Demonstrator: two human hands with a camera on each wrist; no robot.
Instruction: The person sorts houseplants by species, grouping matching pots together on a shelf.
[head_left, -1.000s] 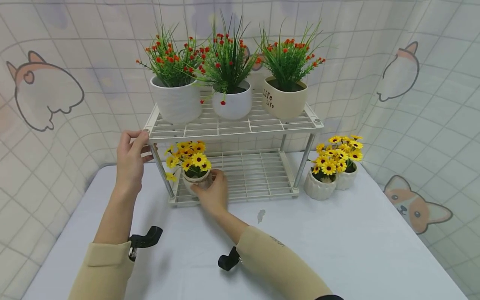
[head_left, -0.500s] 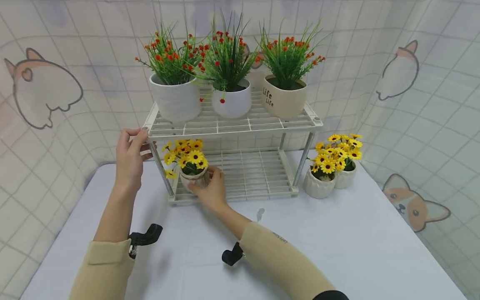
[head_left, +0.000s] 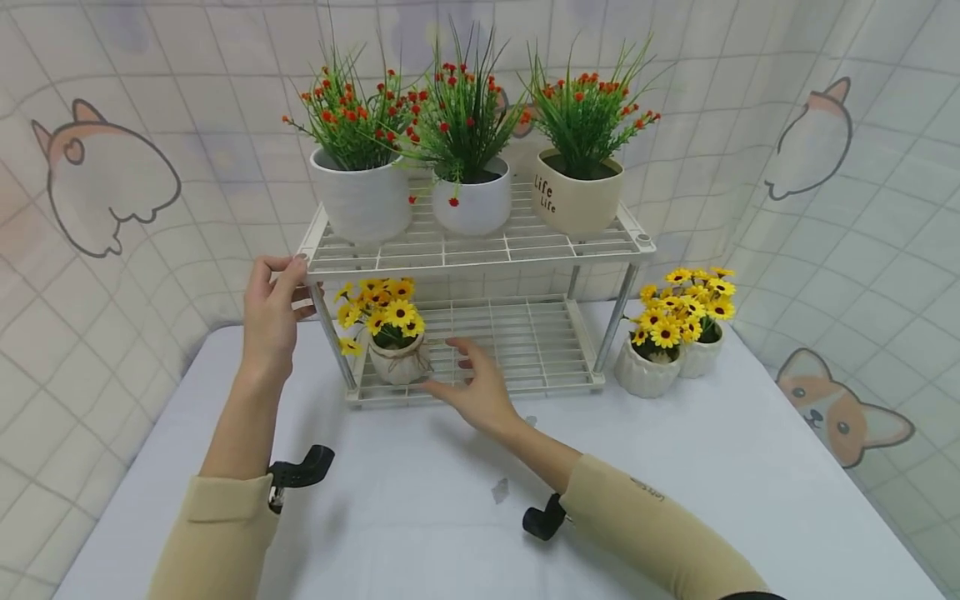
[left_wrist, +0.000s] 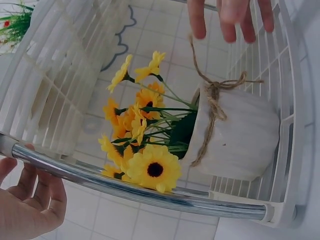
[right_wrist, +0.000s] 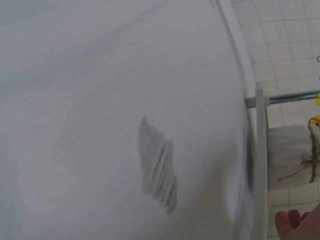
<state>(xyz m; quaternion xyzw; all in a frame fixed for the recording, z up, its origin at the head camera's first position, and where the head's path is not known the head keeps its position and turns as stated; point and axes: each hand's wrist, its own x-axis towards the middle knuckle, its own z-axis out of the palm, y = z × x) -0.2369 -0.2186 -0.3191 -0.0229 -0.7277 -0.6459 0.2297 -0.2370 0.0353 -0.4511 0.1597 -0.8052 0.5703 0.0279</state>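
Observation:
My left hand (head_left: 272, 321) grips the upper left corner of a white two-tier wire rack (head_left: 517, 333), its fingers around the metal post (left_wrist: 140, 187). On the lower tier, at the left end, stands a small white pot (head_left: 397, 364) of yellow artificial daisies (left_wrist: 145, 135), with a twine bow (left_wrist: 215, 95) tied around its rim. Just to the right of that pot is my right hand (head_left: 480, 387), thumb and fingers spread, holding nothing. In the right wrist view only the fingertips (right_wrist: 287, 220) show, below the pot.
Three larger pots, white (head_left: 360, 200), white (head_left: 472, 204) and cream with lettering (head_left: 577, 200), bear red-flowered grass on the upper tier. Two more daisy pots, one in front (head_left: 648, 371) and one behind (head_left: 702, 354), stand right of the rack on the white-covered table (head_left: 420, 533).
My right hand has let go of the daisy pot and drawn back to the right, its fingers spreading. The pot stays at the lower tier's left end. My left hand keeps its hold on the rack.

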